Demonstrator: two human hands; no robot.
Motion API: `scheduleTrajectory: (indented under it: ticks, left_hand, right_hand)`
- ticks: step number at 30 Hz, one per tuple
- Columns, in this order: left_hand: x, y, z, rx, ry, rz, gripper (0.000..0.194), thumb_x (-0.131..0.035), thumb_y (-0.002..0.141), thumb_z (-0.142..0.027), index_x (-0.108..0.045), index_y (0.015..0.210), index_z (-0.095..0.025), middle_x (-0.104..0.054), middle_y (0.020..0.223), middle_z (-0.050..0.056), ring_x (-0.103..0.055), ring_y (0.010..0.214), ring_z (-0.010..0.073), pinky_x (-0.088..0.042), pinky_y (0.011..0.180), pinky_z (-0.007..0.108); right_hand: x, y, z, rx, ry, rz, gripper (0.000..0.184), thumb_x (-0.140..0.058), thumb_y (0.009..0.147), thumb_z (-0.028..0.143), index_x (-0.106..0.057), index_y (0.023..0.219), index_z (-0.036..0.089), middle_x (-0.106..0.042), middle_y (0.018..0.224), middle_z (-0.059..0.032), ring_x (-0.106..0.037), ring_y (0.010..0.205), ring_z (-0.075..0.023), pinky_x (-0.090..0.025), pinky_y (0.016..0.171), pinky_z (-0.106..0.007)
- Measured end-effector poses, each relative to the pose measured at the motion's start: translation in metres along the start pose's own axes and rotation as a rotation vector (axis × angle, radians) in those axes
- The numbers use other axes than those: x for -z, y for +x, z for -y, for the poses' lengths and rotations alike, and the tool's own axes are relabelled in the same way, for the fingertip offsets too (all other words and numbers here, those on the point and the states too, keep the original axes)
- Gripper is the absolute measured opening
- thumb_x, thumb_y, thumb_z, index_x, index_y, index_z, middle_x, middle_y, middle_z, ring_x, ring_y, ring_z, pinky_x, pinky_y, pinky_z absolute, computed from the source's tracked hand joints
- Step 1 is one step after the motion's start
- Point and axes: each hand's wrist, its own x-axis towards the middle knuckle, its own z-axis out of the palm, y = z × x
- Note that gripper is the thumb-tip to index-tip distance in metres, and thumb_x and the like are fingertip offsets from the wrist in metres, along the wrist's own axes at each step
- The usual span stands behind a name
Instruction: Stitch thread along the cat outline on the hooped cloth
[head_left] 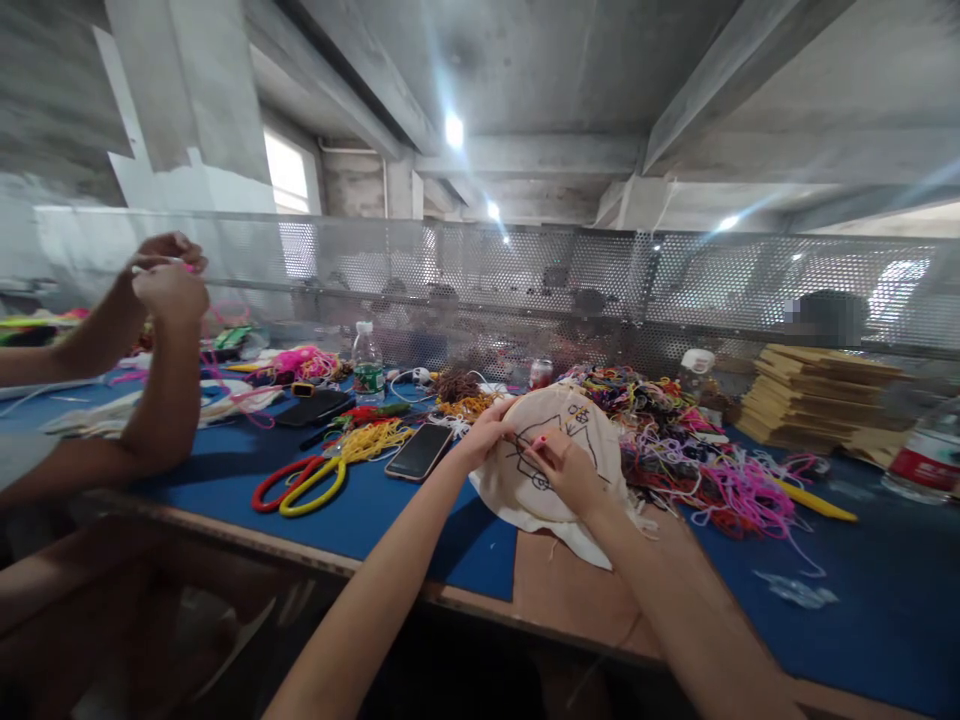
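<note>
A round embroidery hoop [544, 505] with cream cloth stretched over it leans up from the table in front of me. Dark lines and small round shapes are drawn or stitched on the cloth. My left hand [486, 436] is closed on the hoop's left edge, its fingers reaching over the cloth. Over the middle of the cloth, my right hand [568, 470] is closed in a pinch. A small red-pink spot shows at its fingertips; what they hold is too small to make out. Loose cloth hangs below the hoop onto the brown tabletop.
Scissors [300, 487] with red and yellow handles and a phone [420, 451] lie to the left. Tangled yarn [739, 490] heaps at the right, beside stacked brown envelopes [817, 395] and a bottle [926, 455]. A co-worker's hands [171, 280] are raised at far left. A perforated metal screen [480, 265] stands behind.
</note>
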Motion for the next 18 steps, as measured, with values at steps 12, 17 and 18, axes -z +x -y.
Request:
scheduleTrajectory:
  ticks: [12, 17, 18]
  left_hand:
    - [0.0013, -0.0014, -0.0018, -0.011, -0.021, 0.023, 0.07, -0.046, 0.053, -0.005, -0.055, 0.121, -0.017, -0.06, 0.108, 0.006, -0.052, 0.074, 0.0108, -0.04, 0.057, 0.017]
    - [0.0018, -0.002, -0.0015, 0.009, -0.026, 0.027, 0.069, -0.046, 0.055, -0.006, -0.054, 0.122, -0.019, -0.061, 0.102, 0.005, -0.05, 0.068, 0.0092, -0.039, 0.056, 0.017]
    - [0.0018, -0.002, -0.0016, 0.009, -0.023, 0.026, 0.069, -0.046, 0.055, -0.006, -0.054, 0.122, -0.019, -0.061, 0.101, 0.005, -0.049, 0.066, 0.0087, -0.039, 0.056, 0.017]
  right_hand:
    - [0.0024, -0.0009, -0.0058, -0.227, 0.011, -0.05, 0.036, -0.024, 0.092, 0.037, -0.05, 0.1, 0.014, -0.068, 0.078, -0.0109, -0.064, 0.068, -0.0195, -0.043, 0.06, -0.025]
    - [0.0039, -0.001, -0.0037, -0.21, 0.012, -0.047, 0.037, -0.023, 0.092, 0.037, -0.05, 0.1, 0.014, -0.067, 0.074, -0.0096, -0.063, 0.065, -0.0196, -0.041, 0.058, -0.025]
    - [0.0043, -0.001, -0.0026, -0.197, 0.02, -0.037, 0.035, -0.024, 0.092, 0.037, -0.051, 0.098, 0.015, -0.067, 0.074, -0.0088, -0.063, 0.065, -0.0192, -0.041, 0.058, -0.025]
